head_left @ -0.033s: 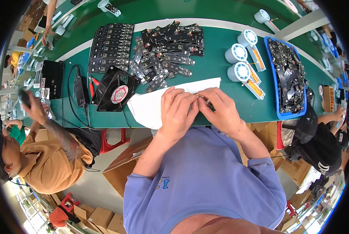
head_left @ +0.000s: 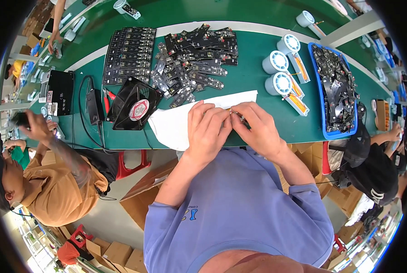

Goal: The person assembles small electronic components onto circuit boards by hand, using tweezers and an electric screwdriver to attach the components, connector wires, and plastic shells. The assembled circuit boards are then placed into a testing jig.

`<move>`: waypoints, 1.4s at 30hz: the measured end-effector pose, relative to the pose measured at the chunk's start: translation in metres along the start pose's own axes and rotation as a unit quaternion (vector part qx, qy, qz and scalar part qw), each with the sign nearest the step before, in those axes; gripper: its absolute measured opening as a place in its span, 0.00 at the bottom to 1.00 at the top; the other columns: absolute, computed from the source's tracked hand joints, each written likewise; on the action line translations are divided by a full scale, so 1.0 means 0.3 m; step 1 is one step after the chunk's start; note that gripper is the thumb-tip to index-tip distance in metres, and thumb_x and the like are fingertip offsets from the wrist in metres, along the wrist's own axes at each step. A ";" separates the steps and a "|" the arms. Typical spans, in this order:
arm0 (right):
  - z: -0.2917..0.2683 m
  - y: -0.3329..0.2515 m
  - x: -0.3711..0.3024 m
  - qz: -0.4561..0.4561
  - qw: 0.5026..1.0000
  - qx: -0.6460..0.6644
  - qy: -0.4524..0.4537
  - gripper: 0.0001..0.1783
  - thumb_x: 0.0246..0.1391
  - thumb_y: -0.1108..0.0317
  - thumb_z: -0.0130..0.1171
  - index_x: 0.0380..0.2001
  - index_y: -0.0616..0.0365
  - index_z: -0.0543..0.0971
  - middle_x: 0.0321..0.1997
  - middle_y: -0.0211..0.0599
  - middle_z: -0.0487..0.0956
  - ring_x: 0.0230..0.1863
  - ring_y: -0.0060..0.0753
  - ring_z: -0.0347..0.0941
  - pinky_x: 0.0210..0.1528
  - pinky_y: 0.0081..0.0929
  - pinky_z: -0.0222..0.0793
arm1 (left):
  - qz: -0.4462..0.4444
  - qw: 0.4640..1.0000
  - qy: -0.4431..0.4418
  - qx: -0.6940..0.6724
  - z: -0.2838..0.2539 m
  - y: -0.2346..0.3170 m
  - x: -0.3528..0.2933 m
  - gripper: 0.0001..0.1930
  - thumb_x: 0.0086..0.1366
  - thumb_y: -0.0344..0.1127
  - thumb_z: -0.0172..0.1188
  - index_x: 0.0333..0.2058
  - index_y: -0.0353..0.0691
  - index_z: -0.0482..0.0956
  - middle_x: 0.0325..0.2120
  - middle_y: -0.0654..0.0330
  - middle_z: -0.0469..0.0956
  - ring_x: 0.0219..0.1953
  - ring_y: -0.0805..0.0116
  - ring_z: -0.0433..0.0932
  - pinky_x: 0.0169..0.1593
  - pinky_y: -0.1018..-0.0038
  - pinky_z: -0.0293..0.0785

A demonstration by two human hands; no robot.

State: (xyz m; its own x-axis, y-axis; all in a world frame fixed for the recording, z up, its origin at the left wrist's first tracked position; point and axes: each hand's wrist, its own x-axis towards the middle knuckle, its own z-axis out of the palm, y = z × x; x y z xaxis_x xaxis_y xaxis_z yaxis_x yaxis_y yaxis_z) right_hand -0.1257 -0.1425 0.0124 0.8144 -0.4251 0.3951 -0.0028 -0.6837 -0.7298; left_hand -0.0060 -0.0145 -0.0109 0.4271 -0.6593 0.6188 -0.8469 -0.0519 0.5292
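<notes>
Above a white sheet (head_left: 171, 123) at the table's near edge, my left hand (head_left: 207, 129) and my right hand (head_left: 257, 127) meet, fingers closed and fingertips together. Between them is something small, mostly hidden by the fingers; only a yellowish speck and a bit of dark and shiny surface show. Beyond the sheet lies a loose heap of narrow black circuit boards (head_left: 203, 59). To its left, more boards are stacked in neat rows (head_left: 129, 57). A black square cooling fan (head_left: 134, 104) stands left of the sheet.
Right of my hands lie several light-blue handheld fan units (head_left: 278, 84) with open handles. Farther right is a blue-rimmed tray (head_left: 326, 123) full of boards. A black adapter (head_left: 94, 107), cables and red-handled pliers (head_left: 107, 101) lie left. Co-workers sit on both sides.
The left co-worker's raised hand, with a dark object in it, has shifted slightly left and down. My own hands stay in the same place.
</notes>
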 end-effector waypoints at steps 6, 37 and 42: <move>-0.005 0.019 0.004 -0.023 0.999 -0.017 -0.020 0.15 0.54 0.79 0.68 0.45 0.63 0.80 0.42 0.43 0.83 0.40 0.50 0.83 0.40 0.40 0.82 | 0.011 1.000 0.007 0.012 0.000 0.000 -0.001 0.14 0.53 0.22 0.74 0.38 0.40 0.84 0.38 0.62 0.84 0.48 0.56 0.79 0.61 0.54 0.74; -0.103 0.009 -0.046 0.333 0.884 0.317 -0.090 0.19 0.66 0.75 0.66 0.58 0.63 0.80 0.50 0.35 0.83 0.45 0.23 0.80 0.41 0.23 0.78 | 0.054 0.992 -0.083 0.075 -0.037 -0.032 0.005 0.14 0.59 0.25 0.72 0.44 0.38 0.84 0.47 0.60 0.82 0.56 0.50 0.76 0.64 0.49 0.71; -0.113 0.016 -0.062 0.399 0.842 0.355 -0.082 0.18 0.65 0.72 0.68 0.56 0.64 0.82 0.49 0.34 0.84 0.46 0.24 0.81 0.47 0.23 0.78 | 0.072 0.981 -0.139 0.117 -0.060 -0.035 -0.002 0.14 0.59 0.25 0.71 0.45 0.36 0.83 0.51 0.57 0.79 0.57 0.49 0.75 0.63 0.46 0.72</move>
State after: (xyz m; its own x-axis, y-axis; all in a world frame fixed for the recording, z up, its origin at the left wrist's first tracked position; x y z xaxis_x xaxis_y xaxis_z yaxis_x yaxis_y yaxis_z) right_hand -0.1605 -0.1579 0.0206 0.7871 -0.4536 -0.4180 -0.2867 0.3311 -0.8990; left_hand 0.0083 -0.0001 -0.0062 0.2230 -0.8492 0.4786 -0.9553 -0.0927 0.2806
